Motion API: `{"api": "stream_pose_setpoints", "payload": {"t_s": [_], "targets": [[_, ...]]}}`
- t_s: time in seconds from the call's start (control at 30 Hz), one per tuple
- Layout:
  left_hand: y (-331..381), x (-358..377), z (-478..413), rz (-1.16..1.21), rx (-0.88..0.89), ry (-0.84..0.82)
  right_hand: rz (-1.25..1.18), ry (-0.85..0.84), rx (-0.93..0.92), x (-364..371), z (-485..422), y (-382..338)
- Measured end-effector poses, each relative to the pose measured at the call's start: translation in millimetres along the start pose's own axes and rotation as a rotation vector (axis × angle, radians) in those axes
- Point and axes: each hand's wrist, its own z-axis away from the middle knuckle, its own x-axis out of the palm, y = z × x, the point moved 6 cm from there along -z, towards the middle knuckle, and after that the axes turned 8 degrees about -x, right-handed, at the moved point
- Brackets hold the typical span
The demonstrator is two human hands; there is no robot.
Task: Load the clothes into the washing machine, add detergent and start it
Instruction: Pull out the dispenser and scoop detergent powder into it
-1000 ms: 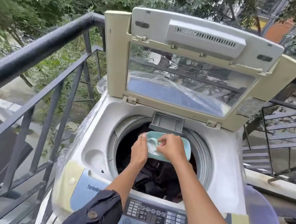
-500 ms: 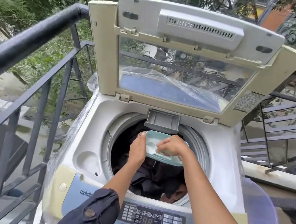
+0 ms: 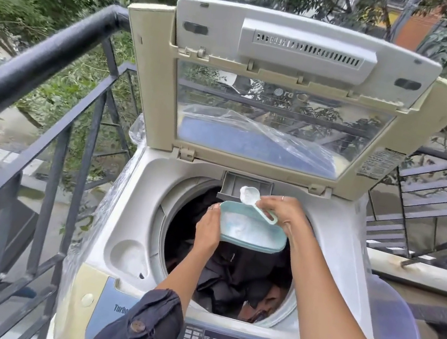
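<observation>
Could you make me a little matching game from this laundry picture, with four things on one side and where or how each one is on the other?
Things:
1. scoop
2. teal tub
3. lid
4. dark clothes

States:
A. raised open
B. lying in the drum
C. held by the left hand
D. held by the right hand, filled with white powder

Pairs: 1-D, 2-C, 3-A, 4-B
</observation>
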Motion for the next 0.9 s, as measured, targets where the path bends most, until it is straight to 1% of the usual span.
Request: {"api": "stream_pose_setpoints", "payload": {"t_s": [0.1,0.23,0.33,0.57,0.7,0.9], "targets": [[-1.1,-1.6,-1.5,0.017,-0.028,0.003,0.017,0.123,-0.038,-2.5,-9.5,-9.6],[-4.1,-3.4,-3.5,0.001,-0.035,-0.003,0.219,0.282,-0.141,-5.7,-10.0,-22.5],[-6.8,-3.3,-5.9,-0.007,-0.048,-0.011,0.303,0.355,-0.230,-6.5,-4.2,-33.7],[-4.9,-2.1,-2.8,0.040,-0.054,-0.035,0.419,0.446,-0.397,-7.8,6.2,-52.2],[-4.0,-0.4,-3.6,0.034,-0.050,-0.043,0.507,0.459,-0.521,-6.6,10.7,-59.4],[-5.6,1.0,-3.1,0.070,-0.078,-0.046,0.531,0.474,-0.622,-5.6,16.0,-65.5]]}}
